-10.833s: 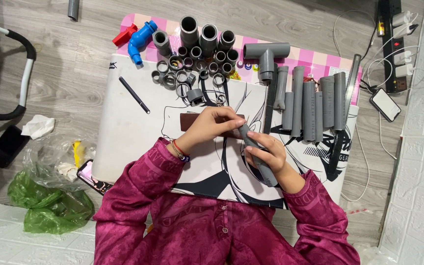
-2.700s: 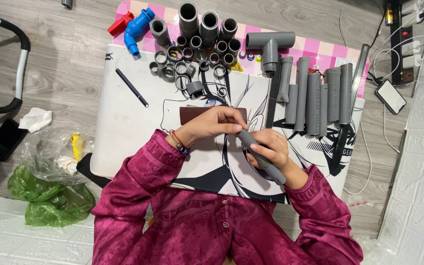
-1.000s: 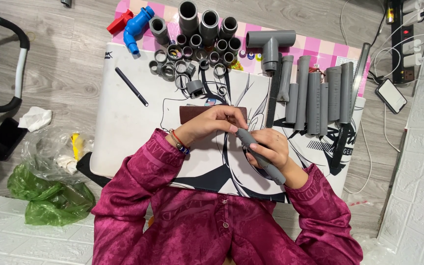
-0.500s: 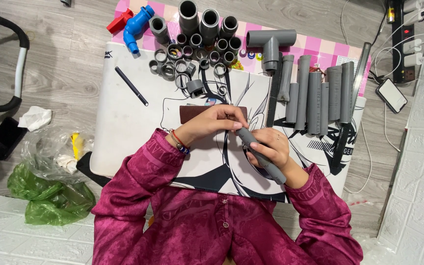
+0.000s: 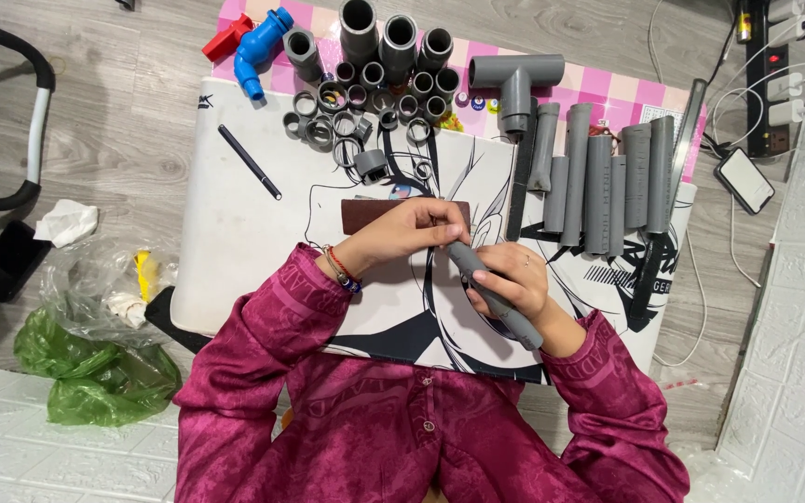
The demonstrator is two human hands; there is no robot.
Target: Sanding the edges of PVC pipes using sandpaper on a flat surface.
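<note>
My right hand [image 5: 512,284] grips a short grey pipe [image 5: 524,321] that runs diagonally from my wrist up toward the middle. My left hand [image 5: 410,230] curls over the pipe's upper end, fingers pinched at its tip; what they pinch is hidden. A brown rectangular strip [image 5: 370,216] lies flat under and behind my left hand. Both hands hover over a white printed mat [image 5: 225,242]. Magenta sleeves cover my forearms.
Grey pipe lengths [image 5: 607,177] lie side by side at the right, with a grey tee fitting [image 5: 514,79] above them. Several grey rings and couplings [image 5: 365,93] cluster at the top, beside a blue valve [image 5: 258,42]. A black pen [image 5: 249,161], phone [image 5: 745,180], power strip [image 5: 773,56] and green bags [image 5: 95,373] surround the mat.
Almost nothing differs; both hands stay on the grey pipe in the same spot, with only slight finger shifts.
</note>
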